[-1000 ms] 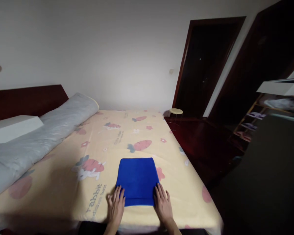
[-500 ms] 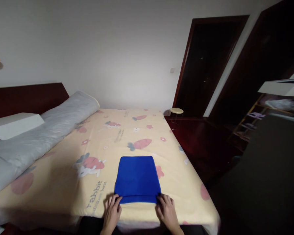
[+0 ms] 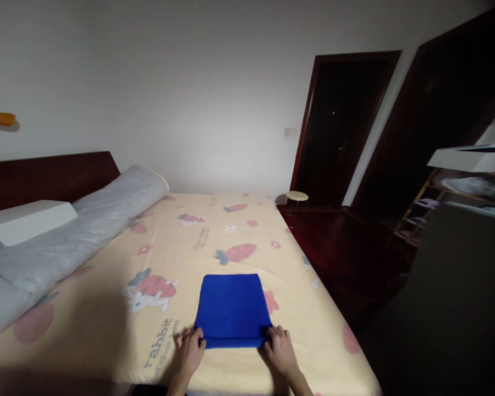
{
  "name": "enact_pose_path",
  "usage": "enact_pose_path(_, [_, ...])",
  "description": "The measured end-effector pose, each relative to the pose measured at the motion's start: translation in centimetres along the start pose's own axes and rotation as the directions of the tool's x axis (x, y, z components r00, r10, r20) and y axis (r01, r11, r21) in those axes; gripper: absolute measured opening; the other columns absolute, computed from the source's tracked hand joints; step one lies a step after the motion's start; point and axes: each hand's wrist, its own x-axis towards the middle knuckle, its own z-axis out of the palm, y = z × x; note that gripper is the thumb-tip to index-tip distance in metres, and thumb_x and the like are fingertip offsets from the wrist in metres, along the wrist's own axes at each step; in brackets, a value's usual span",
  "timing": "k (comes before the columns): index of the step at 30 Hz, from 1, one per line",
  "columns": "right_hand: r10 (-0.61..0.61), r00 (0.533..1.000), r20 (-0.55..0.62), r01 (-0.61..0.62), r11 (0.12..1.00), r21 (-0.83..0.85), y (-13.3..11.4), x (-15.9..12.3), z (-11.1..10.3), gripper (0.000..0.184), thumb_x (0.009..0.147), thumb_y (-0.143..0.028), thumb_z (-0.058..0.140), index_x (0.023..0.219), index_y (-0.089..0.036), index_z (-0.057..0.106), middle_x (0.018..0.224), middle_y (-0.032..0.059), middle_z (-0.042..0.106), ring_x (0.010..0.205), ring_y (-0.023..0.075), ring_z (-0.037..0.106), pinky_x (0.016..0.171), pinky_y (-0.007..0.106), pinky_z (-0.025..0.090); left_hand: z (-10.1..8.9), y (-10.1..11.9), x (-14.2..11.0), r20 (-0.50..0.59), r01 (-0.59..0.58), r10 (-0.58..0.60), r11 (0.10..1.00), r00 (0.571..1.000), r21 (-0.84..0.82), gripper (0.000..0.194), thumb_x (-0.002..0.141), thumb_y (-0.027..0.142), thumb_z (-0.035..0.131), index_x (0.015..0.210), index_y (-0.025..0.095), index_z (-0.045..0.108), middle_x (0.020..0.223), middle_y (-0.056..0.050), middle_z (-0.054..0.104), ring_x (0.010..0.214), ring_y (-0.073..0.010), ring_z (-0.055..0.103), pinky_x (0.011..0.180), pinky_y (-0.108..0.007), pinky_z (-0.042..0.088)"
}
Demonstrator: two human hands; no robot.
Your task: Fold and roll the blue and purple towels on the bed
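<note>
Low, left grip (image 3: 192, 351) and right grip (image 3: 281, 351) curl, pinching blue cloth (image 3: 233, 305).

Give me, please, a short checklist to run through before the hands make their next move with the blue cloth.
1. Left hand touching the near left corner of the blue cloth: ok.
2. Right hand touching its near right corner: ok.
3. Cloth wholly on the bed: ok.
4. Grey roll apart from the cloth: ok.
5. Fingers pinching firmly: cannot tell, undersides hidden.
6. Line along the near edge, fold or hem: cannot tell.
</note>
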Motion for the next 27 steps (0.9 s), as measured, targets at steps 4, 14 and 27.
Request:
enact_pose_path(4, [0.024,0.998,-0.056,-0.027,0.998,-0.053,-0.1,0.7,0.3,0.03,0.07,-0.01,0.047,0.092,-0.022,0.064,0.086,0.0054,0.066,0.085,0.025,0.056,0.079,0.036,0.036,0.4,0.4,1.5,0.002,0.098,-0.098,0.993,0.995,0.068,0.029,0.078,0.017,0.046,0.095,0.026,0.069,0.104,-0.005,0.072,0.11,-0.0266,0.056,0.1,-0.051,0.029])
enact_pose_path(14, [-0.088,0.984,-0.152,0.089,0.996,-0.001,-4.8,0.4,3.1,0.029,0.073,-0.007,0.052,0.091,-0.025,0.065,0.092,0.003,0.065,0.091,0.0245,0.055,0.087,0.037,0.036,5.6,4.7,-0.6,-0.132,-0.256,0.247,0.965,0.96,-0.056,0.039,0.091,0.018,0.035,0.114,0.029,0.065,0.119,-0.005,0.067,0.114,-0.0198,0.058,0.099,-0.036,0.044])
enact_pose_path(27, [-0.056,0.98,-0.193,0.07,0.996,0.063,-5.0,-0.4,3.5,0.032,0.076,-0.009,0.053,0.102,-0.024,0.065,0.103,0.0045,0.065,0.097,0.024,0.053,0.093,0.039,0.033,6.2,2.2,0.0,-0.013,-0.354,0.354,0.934,0.935,-0.046,0.038,0.098,0.033,0.031,0.124,0.029,0.058,0.13,-0.003,0.063,0.128,-0.0209,0.05,0.107,-0.04,0.041])
